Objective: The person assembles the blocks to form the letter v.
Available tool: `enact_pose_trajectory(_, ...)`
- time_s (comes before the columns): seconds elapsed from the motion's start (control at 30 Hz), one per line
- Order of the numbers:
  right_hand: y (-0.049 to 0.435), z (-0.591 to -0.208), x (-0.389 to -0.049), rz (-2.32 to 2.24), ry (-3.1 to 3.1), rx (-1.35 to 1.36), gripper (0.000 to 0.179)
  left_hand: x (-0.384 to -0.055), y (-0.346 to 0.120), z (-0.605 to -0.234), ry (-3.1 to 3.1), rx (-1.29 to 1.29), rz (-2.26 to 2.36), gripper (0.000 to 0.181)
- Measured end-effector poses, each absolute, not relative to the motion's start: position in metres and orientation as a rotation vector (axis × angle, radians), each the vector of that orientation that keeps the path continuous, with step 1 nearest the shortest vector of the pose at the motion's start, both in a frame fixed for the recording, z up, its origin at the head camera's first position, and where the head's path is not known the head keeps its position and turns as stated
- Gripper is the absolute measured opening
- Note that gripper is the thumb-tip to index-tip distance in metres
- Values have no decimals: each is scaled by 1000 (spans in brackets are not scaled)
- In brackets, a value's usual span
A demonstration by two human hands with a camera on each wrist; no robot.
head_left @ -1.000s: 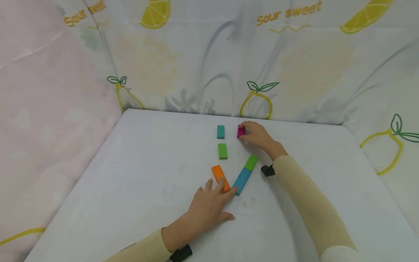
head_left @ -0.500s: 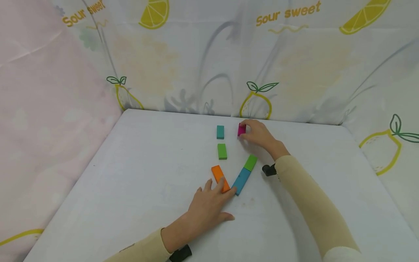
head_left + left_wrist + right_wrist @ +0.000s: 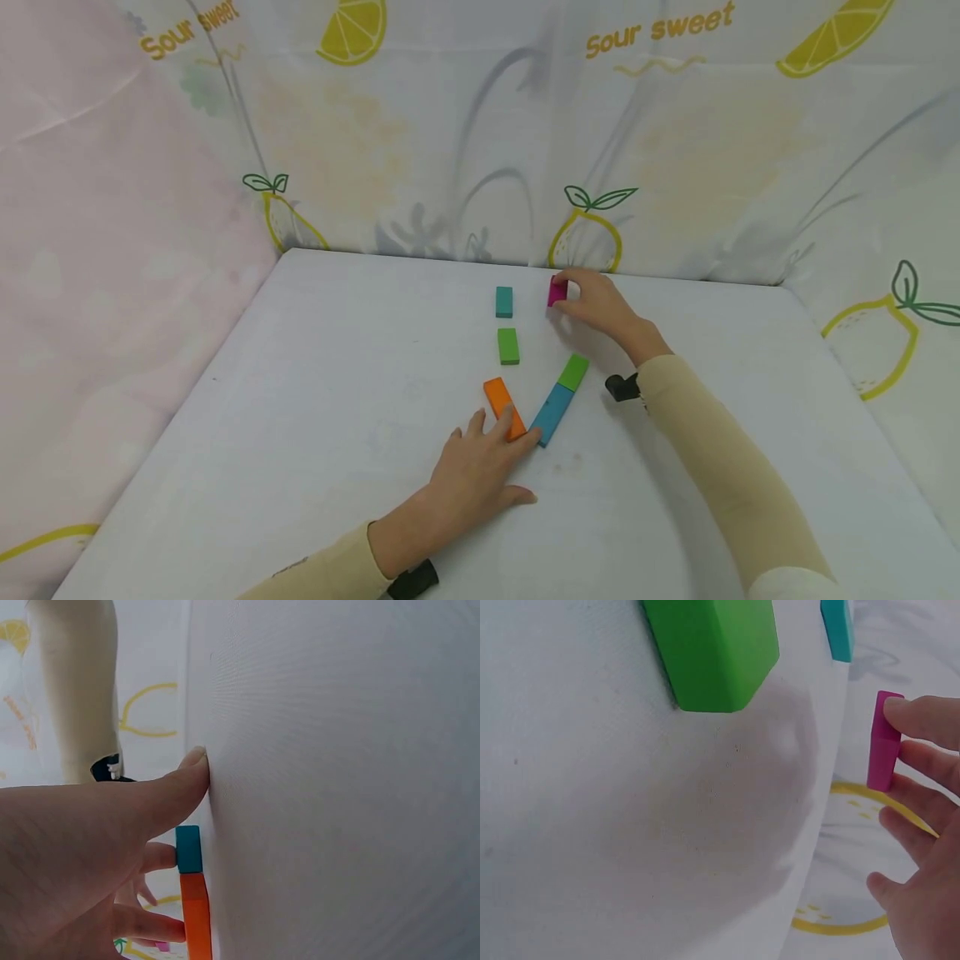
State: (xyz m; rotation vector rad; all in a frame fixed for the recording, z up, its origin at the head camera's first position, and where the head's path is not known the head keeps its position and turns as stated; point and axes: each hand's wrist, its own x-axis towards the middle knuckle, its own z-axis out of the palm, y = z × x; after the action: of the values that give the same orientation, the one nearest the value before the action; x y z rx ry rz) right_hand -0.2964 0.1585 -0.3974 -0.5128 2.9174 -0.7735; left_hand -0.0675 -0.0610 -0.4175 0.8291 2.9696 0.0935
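Note:
At the far side of the table, my right hand (image 3: 602,304) pinches a magenta block (image 3: 557,292) between thumb and fingers; the right wrist view shows this magenta block (image 3: 885,741) held off the white surface. My left hand (image 3: 476,475) lies with fingers spread. Its fingertips touch an orange block (image 3: 504,406) and a blue block (image 3: 552,414), whose near ends almost meet in a V. A green block (image 3: 574,372) continues the blue one end to end. In the left wrist view, fingers rest against the orange block (image 3: 196,915) and the blue block (image 3: 189,849).
Left of the magenta block, a teal block (image 3: 504,302) lies near the back edge, with another green block (image 3: 508,346) in front of it. The white table (image 3: 337,375) ends at a printed cloth backdrop (image 3: 450,125) with lemon drawings.
My right hand has shifted slightly away toward the back edge and a little right, carrying the magenta block. My left hand and the other blocks have stayed put.

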Motion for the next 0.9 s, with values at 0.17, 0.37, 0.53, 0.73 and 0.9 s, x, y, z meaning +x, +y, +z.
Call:
enact_pose_trajectory(0.17,162,-396,-297,-794,2924,-503,43,-68,-62,-417,2970,832,104,76)
enact_pose_trajectory(0.37,167,-393,-294,-824,2940,-514,42,-67,-62,-417,2968,825,113,76)
enact_pose_trajectory(0.53,172,-390,-293,-807,2962,-546,41,-67,-62,-417,2971,821,114,76)
enact_pose_trajectory(0.73,175,-386,-289,-798,2977,-571,41,-68,-62,-418,2979,833,117,76)
enact_pose_trajectory(0.9,177,-385,-285,-780,2984,-581,41,-67,-62,-418,2992,847,104,76)
